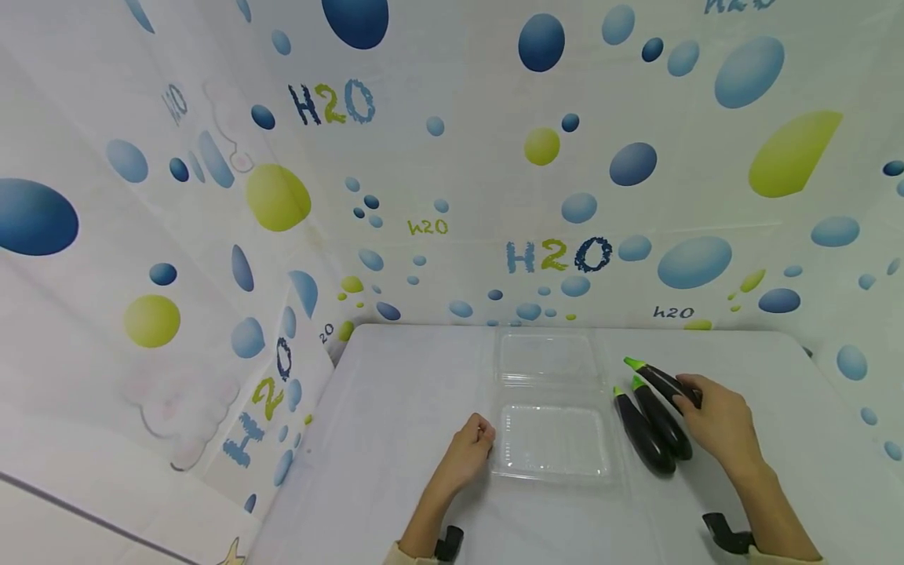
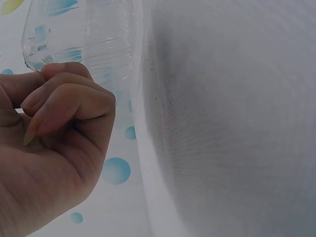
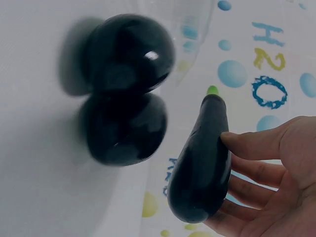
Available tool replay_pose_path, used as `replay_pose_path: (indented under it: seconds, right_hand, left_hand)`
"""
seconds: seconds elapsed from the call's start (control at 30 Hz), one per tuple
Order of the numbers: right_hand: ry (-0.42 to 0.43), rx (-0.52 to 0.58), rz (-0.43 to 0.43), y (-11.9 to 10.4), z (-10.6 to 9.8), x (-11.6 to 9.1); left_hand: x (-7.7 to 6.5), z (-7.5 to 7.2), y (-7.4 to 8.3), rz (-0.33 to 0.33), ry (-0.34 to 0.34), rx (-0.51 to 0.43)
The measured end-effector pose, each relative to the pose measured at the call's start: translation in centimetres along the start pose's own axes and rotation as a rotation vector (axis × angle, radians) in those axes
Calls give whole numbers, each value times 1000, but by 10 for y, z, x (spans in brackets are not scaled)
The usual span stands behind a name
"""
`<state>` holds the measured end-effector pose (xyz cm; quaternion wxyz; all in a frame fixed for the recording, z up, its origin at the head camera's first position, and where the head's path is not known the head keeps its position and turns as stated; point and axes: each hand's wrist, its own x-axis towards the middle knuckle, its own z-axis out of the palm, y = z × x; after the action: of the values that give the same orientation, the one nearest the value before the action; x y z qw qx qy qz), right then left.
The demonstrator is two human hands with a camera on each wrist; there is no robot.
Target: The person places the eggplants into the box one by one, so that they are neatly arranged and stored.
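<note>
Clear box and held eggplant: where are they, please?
Clear box (image 1: 554, 443), head view: floor of its near half.
Held eggplant (image 3: 201, 160), right wrist view: middle of its dark body.

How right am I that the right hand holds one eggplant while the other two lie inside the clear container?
One slip: the other two eggplants lie on the table beside the clear container, not inside, as the head view shows. The right hand does hold one eggplant.
</note>
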<state>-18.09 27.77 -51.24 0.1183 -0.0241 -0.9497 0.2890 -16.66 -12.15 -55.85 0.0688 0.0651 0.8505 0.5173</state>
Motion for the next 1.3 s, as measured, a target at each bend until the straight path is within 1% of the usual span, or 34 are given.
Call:
replay_pose_path:
  seconds: [0.27, 0.4, 0.5, 0.63, 0.8, 1.03, 1.13, 1.3]
  right_hand:
    - [-9, -7, -37, -13, -5, 2]
    - [-11, -14, -42, -17, -7, 2]
    - [-12, -13, -41, -21, -7, 2]
    - [-11, -10, -49, -27, -6, 1]
    - [-22, -2, -77, -35, -6, 0]
    - [-18, 8, -122, -45, -7, -1]
    - [-24, 8, -130, -49, -8, 1]
    - [-34, 2, -137, -54, -8, 3]
  left_hand:
    - [0, 1, -2, 14, 8, 0]
    - [0, 1, -4, 15, 4, 2]
    - [0, 0, -3, 3, -3, 4]
    - [0, 0, -3, 4, -6, 4]
    - [-1, -1, -2, 14, -9, 5]
    - [-2, 0, -1, 6, -12, -3]
    - [-1, 0, -1, 11, -6, 0]
    - [-1, 0, -1, 2, -6, 10]
